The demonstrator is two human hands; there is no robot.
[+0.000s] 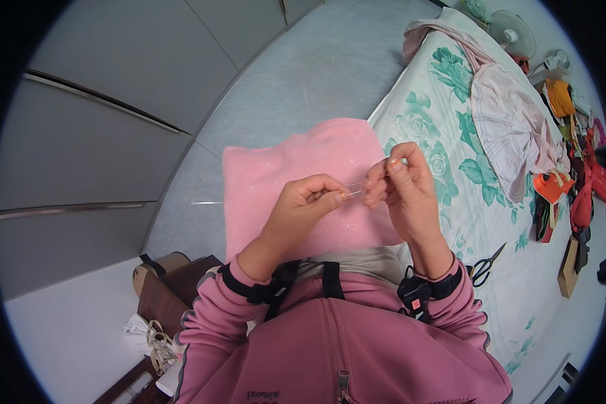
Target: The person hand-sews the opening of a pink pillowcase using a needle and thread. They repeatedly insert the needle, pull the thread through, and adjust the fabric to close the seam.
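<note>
My left hand (313, 202) pinches a thin, light-coloured piece between thumb and forefinger; it looks like a sewing needle (355, 193), though it is too small to be sure. A pale thread (356, 185) runs in a loose curve between the two hands. My right hand (403, 184) is raised a little higher, with thumb and forefinger pinched together on what appears to be the thread and the other fingers loosely curled. Beneath both hands a pink cloth (293, 161) with small white flower outlines lies over my lap.
At the right stands a bed with a green-flowered sheet (439, 202); black-handled scissors (485, 266) and a pale crumpled garment (505, 116) lie on it. Bags and clothes line its far side. Grey cabinet fronts (106, 151) rise at the left, beside a brown wooden stool or box (166, 303).
</note>
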